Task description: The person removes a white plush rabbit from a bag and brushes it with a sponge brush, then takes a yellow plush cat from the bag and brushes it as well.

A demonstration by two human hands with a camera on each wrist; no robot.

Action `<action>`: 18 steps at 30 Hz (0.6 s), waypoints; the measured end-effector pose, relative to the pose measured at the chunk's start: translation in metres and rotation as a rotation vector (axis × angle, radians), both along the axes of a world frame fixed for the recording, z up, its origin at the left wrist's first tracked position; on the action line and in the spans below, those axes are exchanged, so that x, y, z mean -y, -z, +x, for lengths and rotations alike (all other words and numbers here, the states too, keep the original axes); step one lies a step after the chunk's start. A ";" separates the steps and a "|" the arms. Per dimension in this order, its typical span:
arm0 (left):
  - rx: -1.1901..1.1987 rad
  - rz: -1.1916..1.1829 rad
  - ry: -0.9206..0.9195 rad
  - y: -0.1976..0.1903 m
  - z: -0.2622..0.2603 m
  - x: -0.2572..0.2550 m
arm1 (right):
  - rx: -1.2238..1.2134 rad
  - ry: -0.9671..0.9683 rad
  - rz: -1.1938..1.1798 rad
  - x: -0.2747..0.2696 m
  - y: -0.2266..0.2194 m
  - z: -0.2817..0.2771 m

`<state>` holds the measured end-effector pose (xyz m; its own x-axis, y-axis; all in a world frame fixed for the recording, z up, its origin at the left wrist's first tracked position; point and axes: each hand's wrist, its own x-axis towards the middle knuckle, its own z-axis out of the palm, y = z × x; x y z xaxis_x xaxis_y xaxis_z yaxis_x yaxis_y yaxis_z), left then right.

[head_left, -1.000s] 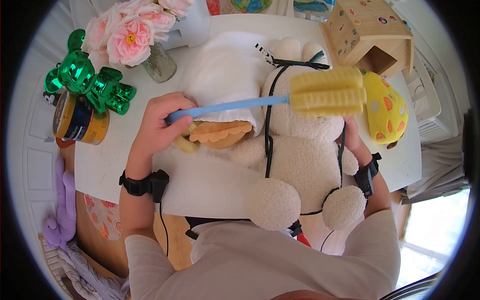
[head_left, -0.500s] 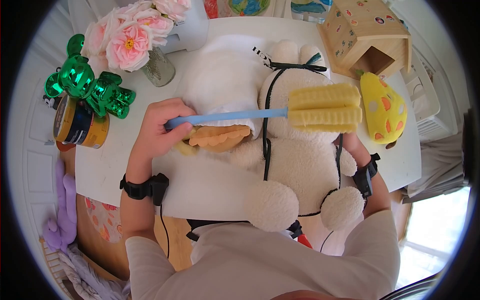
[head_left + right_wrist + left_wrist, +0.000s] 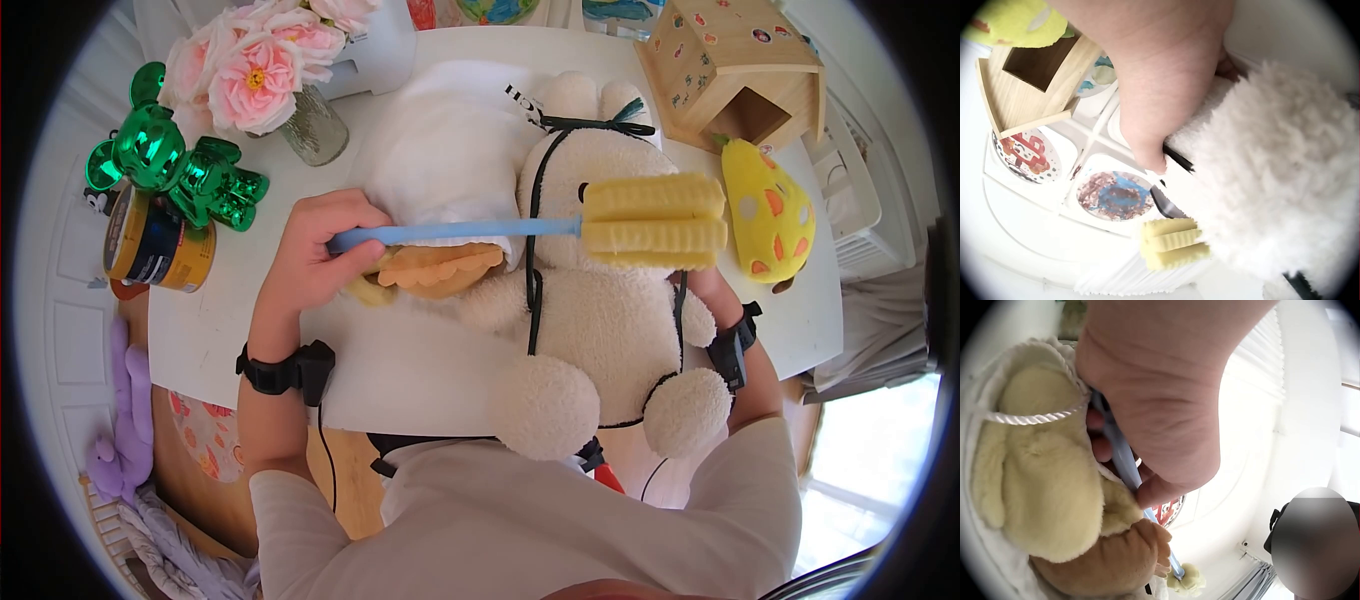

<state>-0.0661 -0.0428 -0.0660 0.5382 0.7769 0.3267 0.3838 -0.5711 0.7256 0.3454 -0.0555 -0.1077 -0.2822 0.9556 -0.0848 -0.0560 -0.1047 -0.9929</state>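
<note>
My left hand [image 3: 325, 245] grips the blue handle of a sponge bottle brush [image 3: 480, 230], thumb along its near side. The brush's yellow sponge head [image 3: 655, 222] overlaps the face of a cream fluffy plush toy [image 3: 600, 320] in the head view; one black eye shows beside it. Black cord runs around the plush. My right hand [image 3: 708, 290] holds the plush's right side, thumb [image 3: 1154, 156] in front and the fingers mostly hidden behind it. Beneath my left wrist, a pale yellow plush with a tan scalloped part [image 3: 440, 270] pokes from a white drawstring bag [image 3: 450, 150].
Pink flowers in a glass vase [image 3: 315, 128], a shiny green bear figure [image 3: 155, 150] and a yellow-and-black tub [image 3: 160, 240] stand at the left. A wooden house [image 3: 735, 70] and a yellow spotted plush [image 3: 768, 215] sit at the right of the white table [image 3: 400, 385].
The sponge head has come down over the plush's face and a little left, then slightly right, uncovering one eye. Both hands keep their holds.
</note>
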 end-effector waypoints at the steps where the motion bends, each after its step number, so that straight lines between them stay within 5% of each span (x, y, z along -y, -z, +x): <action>1: -0.036 0.005 0.041 -0.003 -0.001 -0.001 | 0.002 -0.002 0.030 -0.001 0.000 -0.001; 13: 0.052 -0.139 -0.175 0.002 0.001 0.000 | -0.160 0.011 0.004 0.001 -0.005 -0.007; 18: -0.010 0.000 0.067 0.000 -0.002 -0.003 | 0.086 -0.051 0.195 0.000 0.003 0.001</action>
<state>-0.0685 -0.0397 -0.0658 0.5927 0.7388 0.3206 0.3518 -0.5956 0.7221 0.3459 -0.0558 -0.1105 -0.3300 0.9410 0.0745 0.0304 0.0894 -0.9955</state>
